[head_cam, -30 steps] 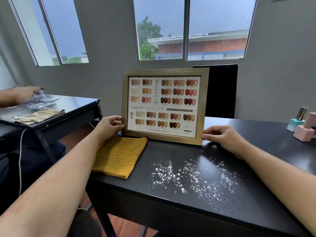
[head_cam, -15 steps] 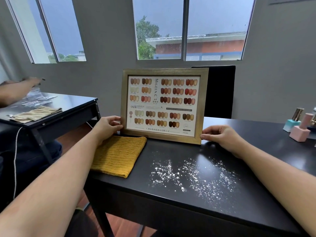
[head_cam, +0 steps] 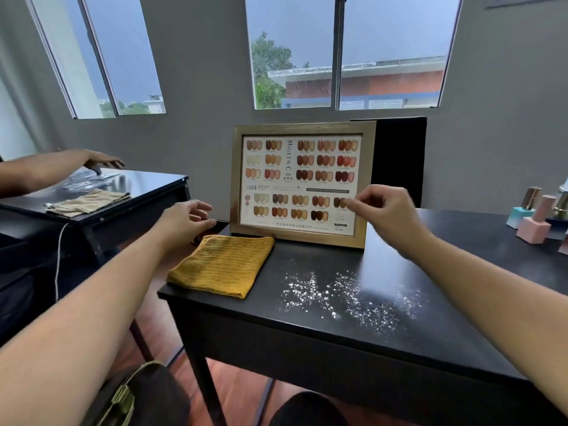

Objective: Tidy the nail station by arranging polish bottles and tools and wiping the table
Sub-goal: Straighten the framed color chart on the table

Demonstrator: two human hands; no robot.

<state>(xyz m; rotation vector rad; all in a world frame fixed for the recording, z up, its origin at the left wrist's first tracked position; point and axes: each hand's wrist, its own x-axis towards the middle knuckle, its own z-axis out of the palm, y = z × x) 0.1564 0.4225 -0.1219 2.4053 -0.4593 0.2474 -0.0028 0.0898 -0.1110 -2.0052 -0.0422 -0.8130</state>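
Note:
A gold-framed nail colour chart [head_cam: 299, 182] stands upright at the back of the black table [head_cam: 399, 339]. A folded yellow cloth [head_cam: 221, 267] lies in front of its left corner. White powder [head_cam: 347, 295] is scattered over the table's middle. Pastel polish bottles [head_cam: 533, 221] stand at the far right edge. My left hand [head_cam: 184, 221] hovers left of the frame, above the cloth's far corner, fingers relaxed and apart from the frame. My right hand [head_cam: 384, 210] is lifted in front of the frame's lower right part, fingers loosely curled, holding nothing.
A second black table [head_cam: 147, 192] stands to the left with a beige cloth [head_cam: 89, 202] and clear packets; another person's arm [head_cam: 61, 169] reaches over it. A black chair back [head_cam: 399, 158] rises behind the frame. Windows fill the wall behind.
Both my hands have let go of the frame's lower corners and lifted away from it. The frame stays standing. The other person's arm has stretched out over the left table.

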